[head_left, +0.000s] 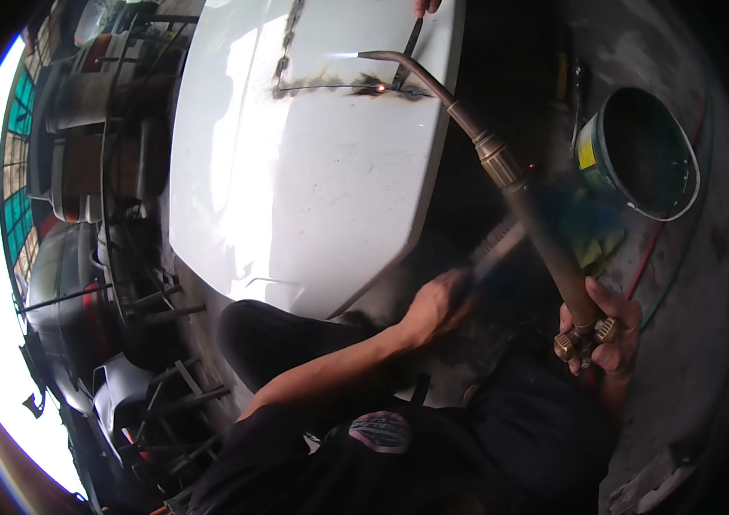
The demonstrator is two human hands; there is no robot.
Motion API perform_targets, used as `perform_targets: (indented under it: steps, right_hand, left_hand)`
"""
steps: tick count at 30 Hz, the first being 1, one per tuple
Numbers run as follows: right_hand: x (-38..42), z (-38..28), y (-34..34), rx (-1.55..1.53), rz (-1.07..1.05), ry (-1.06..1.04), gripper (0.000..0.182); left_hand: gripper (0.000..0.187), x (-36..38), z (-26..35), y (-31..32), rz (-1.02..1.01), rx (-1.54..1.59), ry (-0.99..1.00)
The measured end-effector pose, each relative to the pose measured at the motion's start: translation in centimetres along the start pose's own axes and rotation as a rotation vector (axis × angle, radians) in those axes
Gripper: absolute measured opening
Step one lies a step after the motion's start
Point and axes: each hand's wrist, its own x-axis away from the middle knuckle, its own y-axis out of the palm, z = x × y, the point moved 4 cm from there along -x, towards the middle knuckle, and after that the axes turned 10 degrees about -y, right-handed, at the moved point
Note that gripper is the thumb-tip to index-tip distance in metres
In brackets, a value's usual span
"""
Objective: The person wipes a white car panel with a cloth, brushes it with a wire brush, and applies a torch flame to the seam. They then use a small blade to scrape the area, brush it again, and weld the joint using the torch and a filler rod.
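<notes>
My right hand is wrapped round the valve end of a brass gas torch. The torch's bent tip lies over the white car body panel, with a small pale flame pointing left. My left hand is closed round a blurred tool that looks like a wire brush, beside the torch's shaft. A scorched seam crosses the panel, with a glowing orange spot on it. Another person's hand holds a dark flat metal bar against the panel near that spot.
A dark bucket with a yellow label lies tilted at the right. Red and green hoses run along the floor there. A metal rack with car parts stands at the left. My bent knee is close to the panel's lower edge.
</notes>
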Motion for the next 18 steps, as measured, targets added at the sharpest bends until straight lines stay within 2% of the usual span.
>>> perform_targets:
  steps: [3,5,7,9,11,13,14,15,17,18]
  right_hand:
    - [-0.5,-0.3,0.4,0.011,-0.033,-0.021,0.081]
    - [-0.6,-0.4,0.6,0.002,-0.013,-0.021,0.081]
    - [-0.8,-0.4,0.7,-0.008,0.005,-0.022,0.082]
    - [-1.2,-0.7,0.9,-0.011,-0.022,-0.052,0.082]
    - [-1.1,-0.9,1.0,0.01,0.004,-0.046,0.082]
    - [-1.1,-0.9,1.1,-0.01,0.034,-0.035,0.083]
    - [-1.2,-0.8,1.2,-0.012,0.034,-0.027,0.083]
    - [-1.4,-0.9,1.2,0.007,0.031,-0.04,0.084]
    - [-1.8,-0.8,1.7,0.015,0.024,-0.022,0.084]
    - [-2.4,-0.9,1.9,0.013,0.022,-0.03,0.084]
  left_hand:
    - [0.041,3.2,2.3,-7.4,-0.002,0.066,-0.034]
    - [0.049,4.0,4.3,-13.4,-0.064,0.136,-0.315]
    - [0.055,3.7,1.4,-17.9,0.152,0.146,-0.26]
    - [0.048,2.1,0.2,-22.7,0.331,0.143,-0.256]
    - [0.041,-0.9,-0.4,-26.3,0.526,-0.287,-0.131]
    - [0.033,-4.2,-3.0,-26.6,0.52,0.085,-0.246]
    - [0.032,-5.7,-2.6,-25.4,0.55,-0.088,-0.096]
    - [0.04,-6.5,-2.2,-24.3,0.494,-0.24,0.017]
    - [0.047,-6.5,0.0,-22.7,0.492,-0.447,0.114]
    - [0.05,-6.4,-0.6,-23.8,0.51,-0.441,0.168]
